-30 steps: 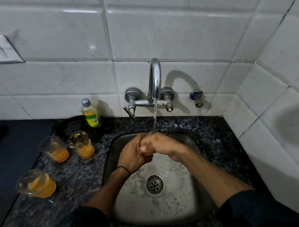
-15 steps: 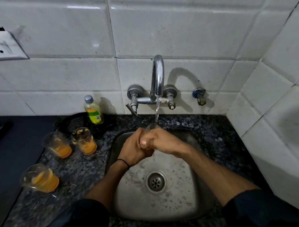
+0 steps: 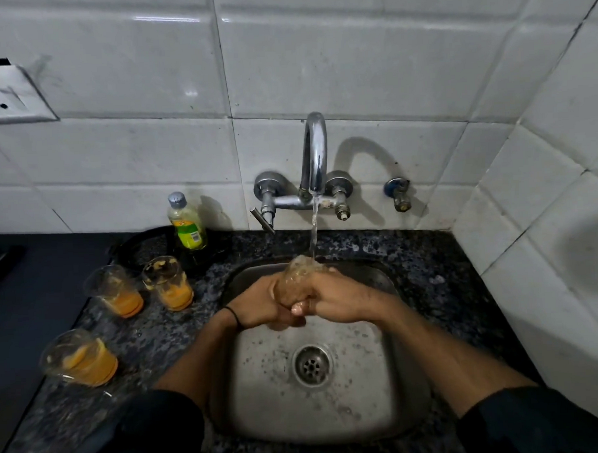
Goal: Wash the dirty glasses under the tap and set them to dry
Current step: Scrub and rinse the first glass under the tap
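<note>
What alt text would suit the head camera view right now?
Both hands, left and right, hold a glass under the running tap over a steel sink. Three dirty glasses wait on the counter, left.

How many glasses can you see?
4. Three dirty glasses stand on the counter left of the sink. The fourth glass is held in both hands under the tap.

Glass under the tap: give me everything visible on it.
The glass looks like clear, colourless glass, held roughly upright over the sink with its rim directly under the tap's running stream. Water fills it and froths at the top. The left hand and right hand wrap its lower part from both sides, hiding the base. It touches nothing else visible. Any remaining residue cannot be made out.
</note>
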Demonstrator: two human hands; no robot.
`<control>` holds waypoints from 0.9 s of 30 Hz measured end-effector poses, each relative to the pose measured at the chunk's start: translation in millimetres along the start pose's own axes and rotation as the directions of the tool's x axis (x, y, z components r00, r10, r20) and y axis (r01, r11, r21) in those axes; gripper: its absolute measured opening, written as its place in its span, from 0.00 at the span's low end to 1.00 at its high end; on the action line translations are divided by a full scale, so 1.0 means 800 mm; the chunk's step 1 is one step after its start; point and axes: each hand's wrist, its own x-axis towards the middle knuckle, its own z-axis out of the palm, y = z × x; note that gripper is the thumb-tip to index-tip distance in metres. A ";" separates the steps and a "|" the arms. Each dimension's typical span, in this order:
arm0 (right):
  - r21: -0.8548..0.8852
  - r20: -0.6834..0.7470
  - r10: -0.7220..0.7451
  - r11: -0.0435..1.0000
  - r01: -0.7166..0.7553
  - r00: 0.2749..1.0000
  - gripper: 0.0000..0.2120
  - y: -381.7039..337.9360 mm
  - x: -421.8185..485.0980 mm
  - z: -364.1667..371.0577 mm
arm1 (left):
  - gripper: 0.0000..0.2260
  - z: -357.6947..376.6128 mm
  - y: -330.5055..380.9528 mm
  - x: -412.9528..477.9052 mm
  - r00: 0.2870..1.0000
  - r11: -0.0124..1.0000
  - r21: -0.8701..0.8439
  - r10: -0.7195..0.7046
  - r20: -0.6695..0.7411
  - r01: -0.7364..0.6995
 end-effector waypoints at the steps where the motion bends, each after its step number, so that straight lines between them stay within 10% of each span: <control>1: -0.082 0.043 -0.006 0.997 0.009 0.999 0.05 0.003 -0.001 0.003 | 0.18 -0.004 -0.001 -0.002 0.997 1.000 0.010 -0.004 0.080 0.004; 6: 0.533 0.013 0.340 0.793 -0.294 0.940 0.11 0.000 0.002 0.023 | 0.30 0.024 0.004 -0.003 0.958 0.940 0.326 -0.004 -0.287 0.102; 9: 0.567 0.102 0.475 0.694 -0.443 0.874 0.10 -0.006 0.009 0.018 | 0.21 0.045 0.006 -0.004 0.931 0.951 0.302 0.051 -0.362 0.066; 16: 0.693 -0.046 0.256 0.704 -0.154 0.966 0.13 0.023 -0.011 0.013 | 0.26 0.000 0.002 -0.008 0.990 0.987 -0.146 0.042 -0.133 -0.062; 19: 0.894 -0.228 0.528 0.446 -0.038 0.818 0.11 0.025 -0.002 0.027 | 0.33 0.001 0.006 -0.005 0.951 0.997 0.041 0.067 -0.302 -0.058; 23: 0.998 -0.058 0.933 0.049 0.034 0.356 0.16 0.019 0.029 0.043 | 0.34 0.018 0.024 -0.004 0.913 0.794 0.601 0.306 -0.269 -0.089; 27: 0.973 0.187 0.869 -0.228 0.035 0.458 0.12 0.032 0.039 0.049 | 0.34 0.009 0.035 -0.009 0.922 0.544 0.836 0.356 -0.155 -0.070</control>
